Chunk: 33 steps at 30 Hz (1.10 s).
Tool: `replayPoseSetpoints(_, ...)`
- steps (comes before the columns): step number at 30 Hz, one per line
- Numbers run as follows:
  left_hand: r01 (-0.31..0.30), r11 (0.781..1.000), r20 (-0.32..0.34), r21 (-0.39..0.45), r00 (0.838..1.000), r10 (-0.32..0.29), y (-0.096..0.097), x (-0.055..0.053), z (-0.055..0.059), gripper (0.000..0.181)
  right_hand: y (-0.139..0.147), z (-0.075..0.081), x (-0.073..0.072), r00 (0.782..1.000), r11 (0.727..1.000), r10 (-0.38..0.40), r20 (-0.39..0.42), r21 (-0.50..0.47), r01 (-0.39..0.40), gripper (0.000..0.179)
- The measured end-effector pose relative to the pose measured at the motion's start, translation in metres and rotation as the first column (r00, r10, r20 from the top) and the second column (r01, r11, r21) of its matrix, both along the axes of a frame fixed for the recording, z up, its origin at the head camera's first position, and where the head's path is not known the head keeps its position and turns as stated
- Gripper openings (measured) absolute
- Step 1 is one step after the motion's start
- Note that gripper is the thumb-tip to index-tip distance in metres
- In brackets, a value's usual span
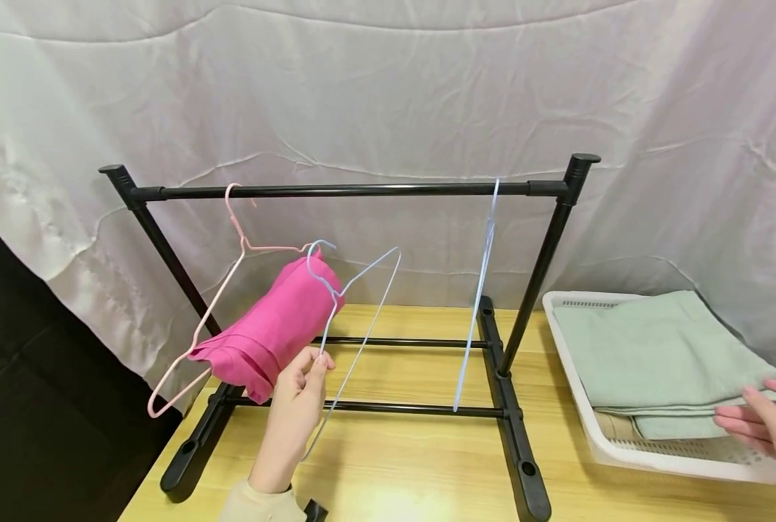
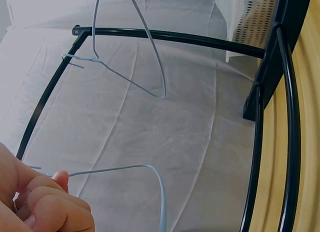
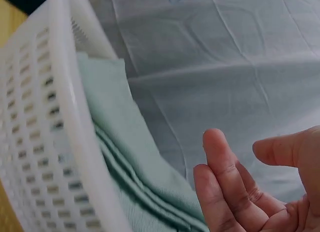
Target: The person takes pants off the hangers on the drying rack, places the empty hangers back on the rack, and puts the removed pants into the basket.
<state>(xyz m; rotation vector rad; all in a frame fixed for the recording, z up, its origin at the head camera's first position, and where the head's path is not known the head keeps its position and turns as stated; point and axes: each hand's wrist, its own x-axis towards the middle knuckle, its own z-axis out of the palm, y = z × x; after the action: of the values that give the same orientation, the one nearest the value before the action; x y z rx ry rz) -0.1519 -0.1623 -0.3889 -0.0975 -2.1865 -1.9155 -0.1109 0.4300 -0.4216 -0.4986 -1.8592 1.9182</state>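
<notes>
My left hand (image 1: 303,391) pinches a light blue wire hanger (image 1: 355,281) by one side, holding it off the rack in front of the bar. In the left wrist view its wire (image 2: 120,168) runs out past the curled fingers. At the right, my right hand (image 1: 769,428) is spread, thumb apart from the fingers, at the corner of a folded pale green cloth (image 1: 661,348). That cloth lies in a white plastic basket (image 1: 573,377). The right wrist view shows nothing between thumb and fingers (image 3: 220,167), right by the cloth's edge.
A black rack (image 1: 361,191) stands on the wooden table (image 1: 414,464). From its bar hang a pink hanger (image 1: 198,326) bearing a bright pink cloth (image 1: 277,326) and, farther right, another blue hanger (image 1: 482,279). A beige cloth (image 1: 616,425) lies under the green one. A pale curtain (image 1: 388,94) hangs behind.
</notes>
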Motion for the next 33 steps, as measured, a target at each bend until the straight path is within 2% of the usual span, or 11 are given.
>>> replayPoseSetpoints(2,0.007,1.0,0.001,0.002,1.0,-0.007,0.001,-0.001,0.002,0.019,-0.007,0.004,-0.002,0.999,0.999,0.029,-0.036,0.027,-0.028,0.027)
replayPoseSetpoints(4,0.012,1.0,0.004,0.005,1.0,-0.012,0.001,-0.002,0.004,0.019,-0.013,0.007,-0.003,0.99,0.995,0.098,-0.102,0.034,-0.095,0.022)
replayPoseSetpoints(7,0.024,1.0,0.003,0.003,1.0,-0.024,0.002,-0.003,0.009,0.02,-0.021,0.009,-0.005,0.96,0.976,0.218,-0.175,0.045,-0.213,0.02)
replayPoseSetpoints(14,0.031,0.998,-0.026,-0.059,0.999,-0.033,0.008,-0.007,0.023,0.02,-0.041,0.025,-0.017,0.92,0.928,0.355,-0.165,0.178,-0.326,0.022)
replayPoseSetpoints(17,0.034,0.996,-0.047,-0.078,0.998,-0.038,0.011,-0.009,0.029,0.02,-0.05,0.031,-0.023,0.893,0.908,0.411,-0.186,0.167,-0.383,0.023)
replayPoseSetpoints(19,0.041,0.995,-0.059,-0.089,0.997,-0.046,0.013,-0.011,0.032,0.02,-0.059,0.034,-0.028,0.883,0.899,0.43,-0.189,0.181,-0.399,0.024)
replayPoseSetpoints(25,0.05,0.992,-0.099,-0.114,0.993,-0.062,0.02,-0.016,0.042,0.019,-0.091,0.042,-0.053,0.83,0.852,0.51,-0.224,0.259,-0.454,0.028)
replayPoseSetpoints(28,0.047,0.99,-0.12,-0.135,0.991,-0.063,0.024,-0.019,0.048,0.019,-0.108,0.048,-0.068,0.816,0.832,0.531,-0.23,0.327,-0.449,0.031)
replayPoseSetpoints(33,0.031,0.988,-0.151,-0.149,0.987,-0.053,0.029,-0.024,0.058,0.019,-0.137,0.06,-0.093,0.846,0.781,0.51,-0.153,0.494,-0.382,0.042)
